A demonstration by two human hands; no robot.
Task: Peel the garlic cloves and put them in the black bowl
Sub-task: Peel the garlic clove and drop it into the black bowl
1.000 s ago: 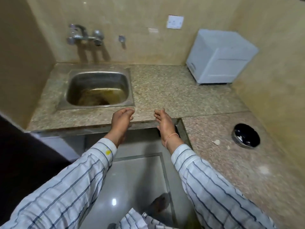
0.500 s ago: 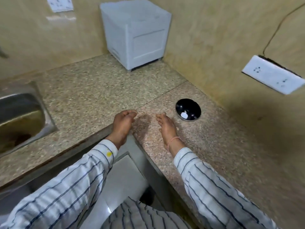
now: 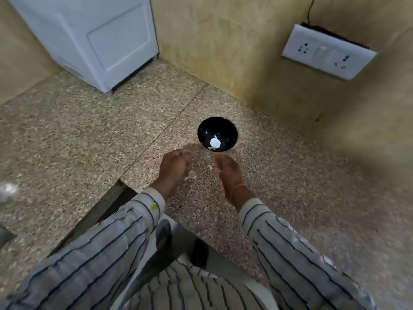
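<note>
Presently the left hand (image 3: 174, 168) and the right hand (image 3: 228, 173) are held relaxed and empty above the tabletop (image 3: 290, 175). Two pale garlic pieces (image 3: 191, 174) are seen between them, near the black bowl (image 3: 217, 134). By a hasty reach a piece could be pushed off the edge. No writing can be read.

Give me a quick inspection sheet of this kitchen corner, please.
Surface: speckled stone counter, a seam across it.
Job's things: black bowl upright, a white piece inside; two pale bits, likely garlic, on the counter between the hands.
Clutter: nothing seen.
Grippers: left hand and right hand relaxed, holding nothing, just short of the bowl.
Cables: dark wire rising from the wall socket.
Surroundings: white box appliance in the corner.
</note>
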